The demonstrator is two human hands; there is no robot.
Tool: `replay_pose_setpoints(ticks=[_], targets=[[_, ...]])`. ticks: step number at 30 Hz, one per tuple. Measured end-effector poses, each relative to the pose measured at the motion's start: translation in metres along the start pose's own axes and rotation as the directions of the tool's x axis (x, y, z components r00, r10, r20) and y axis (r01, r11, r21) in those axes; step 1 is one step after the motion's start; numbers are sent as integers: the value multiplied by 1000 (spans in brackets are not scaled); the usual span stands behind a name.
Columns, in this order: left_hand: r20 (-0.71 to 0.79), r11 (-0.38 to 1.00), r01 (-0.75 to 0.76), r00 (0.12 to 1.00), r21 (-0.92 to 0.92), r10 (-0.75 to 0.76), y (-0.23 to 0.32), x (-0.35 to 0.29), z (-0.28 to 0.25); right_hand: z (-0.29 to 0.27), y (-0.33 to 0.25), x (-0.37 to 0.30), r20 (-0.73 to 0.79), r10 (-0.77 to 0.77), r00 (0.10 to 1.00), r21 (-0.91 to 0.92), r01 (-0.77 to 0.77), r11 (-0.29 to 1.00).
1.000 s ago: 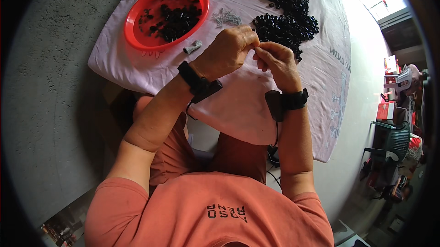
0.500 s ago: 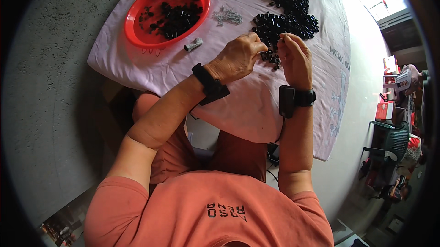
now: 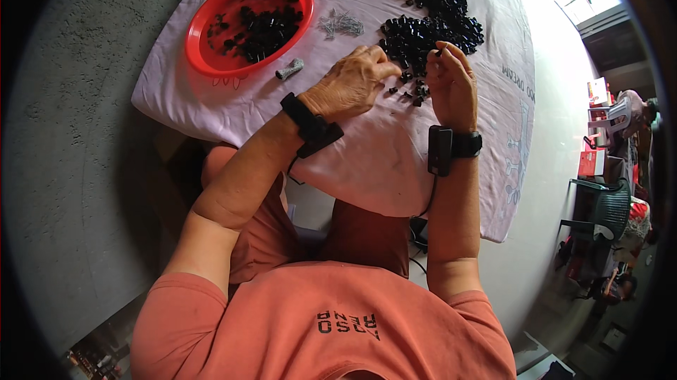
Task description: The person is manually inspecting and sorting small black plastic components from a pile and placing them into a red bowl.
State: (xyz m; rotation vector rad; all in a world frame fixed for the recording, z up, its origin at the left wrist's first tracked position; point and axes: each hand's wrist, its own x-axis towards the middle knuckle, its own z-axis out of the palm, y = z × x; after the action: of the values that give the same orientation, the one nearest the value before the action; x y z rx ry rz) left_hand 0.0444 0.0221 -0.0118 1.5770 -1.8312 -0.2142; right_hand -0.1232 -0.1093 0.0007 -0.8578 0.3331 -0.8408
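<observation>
While the right hand [image 3: 455, 91] hangs above the near fringe of the heap, thumb and fingertips together on a small black piece [image 3: 438, 53], the left hand [image 3: 345, 84] sits low, just beside a few loose black pieces [image 3: 417, 101]. The two hands are apart, the left one's fingers bent in; whether they clamp anything, I cannot tell. Across the cloth-covered table [image 3: 395, 161], the glossy black heap [image 3: 430, 34] lies right of centre and trails up toward the far edge. Over by the left edge, there's the red basin [image 3: 201, 31] with more black bits in it; to its right, a tangle of silvery pins [image 3: 345, 25], and closer to the near edge, a grey stub [image 3: 290, 69]. Now for technique: light fingertips look right here. Best, I'd judge, to grip the piece by its sides, keeping its end in sight, and roll it with the thumb rather than twist the wrist. Squeeze too hard and it could pop out among its look-alikes, so staying low over the cloth seems wise.
</observation>
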Motion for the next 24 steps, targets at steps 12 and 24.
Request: replay_pose_setpoints(ticks=[12, 24], targets=[[92, 978, 107, 988, 180, -125, 7, 36, 1, -21, 7, 11, -124, -41, 991, 31, 45, 998], [-177, 993, 87, 982, 78, -72, -7, 13, 6, -8, 14, 8, -57, -6, 998, -26, 5, 1000]])
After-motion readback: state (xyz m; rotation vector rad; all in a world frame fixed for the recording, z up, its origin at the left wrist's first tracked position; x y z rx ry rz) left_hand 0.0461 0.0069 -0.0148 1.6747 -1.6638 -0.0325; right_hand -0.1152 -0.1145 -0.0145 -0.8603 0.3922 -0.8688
